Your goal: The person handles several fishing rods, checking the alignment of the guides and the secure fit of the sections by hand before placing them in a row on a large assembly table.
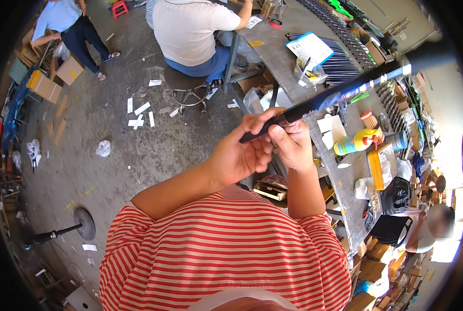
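A long, glossy blue-black rod (319, 103), resembling a fishing rod, slants from in front of my chest up to the far right, where it looks thick and blurred. My left hand (244, 153) pinches it close to its lower end, with the other fingers curled beneath. Just beyond, my right hand (293, 142) has its thumb pressed against the rod near a dark band. Both hands are closed on it, above the gap between me and the workbench. Part of the fingers' grip is hidden behind the rod.
The grey workbench (340, 179) runs along my right, bearing a yellow bottle (355, 142), a yellow tray (379, 168) and several thin dark rods (340, 72). Ahead, a person (190, 31) sits on a stool (184, 83). Paper strips (140, 109) litter the floor. Another person (70, 31) stands far left.
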`<control>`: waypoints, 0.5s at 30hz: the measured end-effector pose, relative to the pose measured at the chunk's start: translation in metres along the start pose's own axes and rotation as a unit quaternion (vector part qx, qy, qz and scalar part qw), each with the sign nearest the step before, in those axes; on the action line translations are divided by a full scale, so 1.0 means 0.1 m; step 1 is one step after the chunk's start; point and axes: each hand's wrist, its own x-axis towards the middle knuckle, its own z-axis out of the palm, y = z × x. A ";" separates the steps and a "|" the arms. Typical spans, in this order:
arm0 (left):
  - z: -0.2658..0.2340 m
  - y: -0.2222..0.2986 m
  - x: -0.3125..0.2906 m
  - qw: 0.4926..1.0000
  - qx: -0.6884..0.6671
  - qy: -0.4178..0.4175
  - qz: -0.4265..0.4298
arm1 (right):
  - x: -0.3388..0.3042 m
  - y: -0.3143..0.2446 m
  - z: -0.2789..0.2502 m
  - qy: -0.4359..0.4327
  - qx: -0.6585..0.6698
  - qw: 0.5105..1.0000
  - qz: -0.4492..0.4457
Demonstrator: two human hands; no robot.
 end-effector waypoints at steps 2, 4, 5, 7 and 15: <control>-0.13 0.07 -0.03 1.000 0.009 0.004 0.028 | 0.02 0.03 0.01 0.010 -0.112 0.993 -0.035; -0.17 0.16 -0.10 0.997 0.045 0.018 0.052 | -0.02 0.01 0.01 0.041 -0.065 0.997 -0.008; -0.16 0.22 -0.12 0.994 0.089 0.016 0.058 | -0.03 0.03 -0.03 0.050 -0.005 0.999 -0.010; -0.06 0.31 -0.16 0.985 0.162 0.009 0.063 | -0.06 0.06 -0.10 0.068 0.058 0.996 -0.014; -0.36 0.43 -0.59 0.898 0.437 0.041 -0.016 | -0.03 -0.07 -0.16 0.146 -0.014 0.989 0.019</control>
